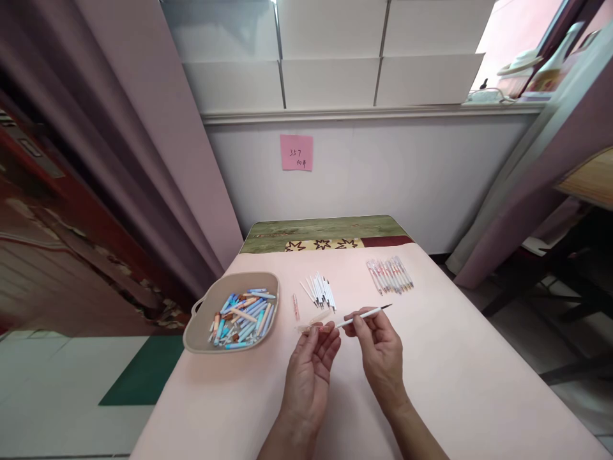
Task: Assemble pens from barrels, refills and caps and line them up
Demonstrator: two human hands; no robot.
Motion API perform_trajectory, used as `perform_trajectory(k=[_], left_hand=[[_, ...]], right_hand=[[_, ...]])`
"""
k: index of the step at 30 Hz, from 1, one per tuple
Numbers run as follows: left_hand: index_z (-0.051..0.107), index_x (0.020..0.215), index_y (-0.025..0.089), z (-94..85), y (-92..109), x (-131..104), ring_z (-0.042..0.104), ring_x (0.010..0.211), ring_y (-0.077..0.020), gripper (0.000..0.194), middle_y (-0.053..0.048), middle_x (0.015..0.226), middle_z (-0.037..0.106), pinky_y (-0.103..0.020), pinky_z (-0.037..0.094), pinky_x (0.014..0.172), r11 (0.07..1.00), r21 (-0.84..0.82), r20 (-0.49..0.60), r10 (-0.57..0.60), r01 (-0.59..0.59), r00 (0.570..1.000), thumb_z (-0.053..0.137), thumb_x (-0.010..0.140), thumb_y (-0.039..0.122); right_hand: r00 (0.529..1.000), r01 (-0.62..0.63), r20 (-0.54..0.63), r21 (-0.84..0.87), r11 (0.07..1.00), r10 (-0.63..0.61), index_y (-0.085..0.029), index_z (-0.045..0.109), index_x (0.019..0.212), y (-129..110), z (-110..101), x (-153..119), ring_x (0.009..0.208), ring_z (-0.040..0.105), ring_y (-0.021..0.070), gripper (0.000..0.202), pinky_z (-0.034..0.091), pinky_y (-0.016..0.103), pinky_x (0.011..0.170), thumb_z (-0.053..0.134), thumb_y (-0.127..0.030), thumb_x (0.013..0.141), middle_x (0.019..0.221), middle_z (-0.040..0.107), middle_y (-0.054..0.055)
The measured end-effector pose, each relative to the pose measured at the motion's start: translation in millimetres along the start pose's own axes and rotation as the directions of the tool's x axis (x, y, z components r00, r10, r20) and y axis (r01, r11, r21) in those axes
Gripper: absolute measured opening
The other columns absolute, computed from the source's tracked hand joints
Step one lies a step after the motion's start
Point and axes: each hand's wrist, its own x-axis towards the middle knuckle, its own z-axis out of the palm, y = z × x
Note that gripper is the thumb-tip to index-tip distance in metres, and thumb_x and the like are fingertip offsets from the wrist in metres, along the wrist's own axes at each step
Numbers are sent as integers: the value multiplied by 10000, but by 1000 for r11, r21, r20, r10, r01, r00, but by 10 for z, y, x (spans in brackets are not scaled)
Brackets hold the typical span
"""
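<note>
Between the fingers of my left hand (313, 367) is a clear pinkish pen barrel (323, 328), lying nearly level. My right hand (378, 351) pinches a white pen refill (364, 314) with a dark tip pointing up and right; its other end meets or nearly meets the barrel's right end. Just beyond my left hand lies another pale, clear pen part (320, 316). A pink patterned pen piece (295, 306) rests to the left. Farther back, several white refills with dark tips (322, 292) are spread in a loose fan.
A beige basket (191, 338) with many blue, orange and white pen parts (249, 319) stands on the table's left. At the back right lies a row of clear patterned pens (390, 275). The pink tablecloth (460, 383) covers most of the table; a pink note (296, 153) is on the wall.
</note>
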Motion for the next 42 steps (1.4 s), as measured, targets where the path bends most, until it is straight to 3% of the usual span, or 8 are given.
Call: perform_trajectory(k=[11, 20, 25, 29, 33, 36, 39, 42], left_hand=[[684, 775, 112, -11, -97, -82, 717, 798, -190, 113, -113, 848, 744, -333, 581, 836, 998, -49, 31, -25, 27, 999, 589, 833, 94], [671, 769, 71, -231, -99, -101, 711, 741, -173, 170, -133, 781, 731, -271, 586, 722, 971, -184, -35, -159, 150, 987, 526, 852, 39], [650, 745, 69, -359, 85, -26, 706, 672, -181, 177, -132, 729, 722, -287, 591, 669, 967, -217, -118, -163, 134, 980, 511, 849, 37], [633, 741, 79, -412, 247, -19, 693, 615, -173, 167, -103, 675, 706, -271, 585, 589, 968, -233, -176, -138, 95, 975, 512, 853, 50], [624, 753, 84, -443, 304, -37, 668, 554, -140, 161, -77, 643, 688, -222, 558, 517, 967, -237, -179, -143, 98, 973, 511, 864, 61], [627, 773, 76, -450, 295, -54, 679, 586, -137, 146, -89, 673, 698, -224, 573, 563, 973, -222, -196, -112, 68, 974, 517, 864, 50], [633, 780, 76, -430, 287, -72, 704, 671, -160, 134, -116, 747, 719, -268, 595, 663, 982, -186, -181, -47, 12, 982, 529, 860, 46], [637, 787, 82, -390, 293, -80, 715, 728, -191, 115, -137, 803, 730, -314, 599, 720, 989, -132, -135, 42, -60, 990, 548, 860, 75]], right_hand=[[1000, 11, -4, -156, 988, -12, -194, 554, 932, 50, -33, -150, 662, 660, 160, 221, 513, 229, 531, 608, -394, 853, 811, 703, 57], [947, 267, 278, -404, 875, -160, -199, 657, 864, 70, 41, -234, 512, 517, 85, 85, 442, 211, 489, 618, -265, 826, 855, 679, 33], [948, 164, 316, -401, 901, -33, -218, 603, 1165, 194, -30, -59, 582, 572, 114, 345, 486, 227, 540, 624, -318, 836, 933, 685, 39], [941, 285, 327, -636, 717, -84, -224, 678, 982, 398, 27, 241, 728, 630, 149, 199, 489, 255, 693, 501, -276, 909, 895, 688, 32], [841, 489, 541, -774, 403, 17, -246, 673, 1020, 633, 258, 440, 919, 630, 171, 255, 461, 249, 754, 486, -148, 878, 1022, 672, 43], [783, 564, 616, -761, 320, 84, -224, 669, 873, 714, 378, 479, 873, 621, 172, 211, 452, 241, 703, 471, -153, 895, 941, 663, 52], [794, 555, 608, -732, 395, 12, -209, 631, 875, 638, 345, 430, 839, 611, 165, 174, 463, 252, 712, 464, -169, 905, 950, 644, 61], [911, 382, 372, -607, 697, -176, -206, 565, 942, 420, 203, 268, 759, 611, 153, 79, 498, 266, 688, 503, -239, 907, 906, 632, 51]])
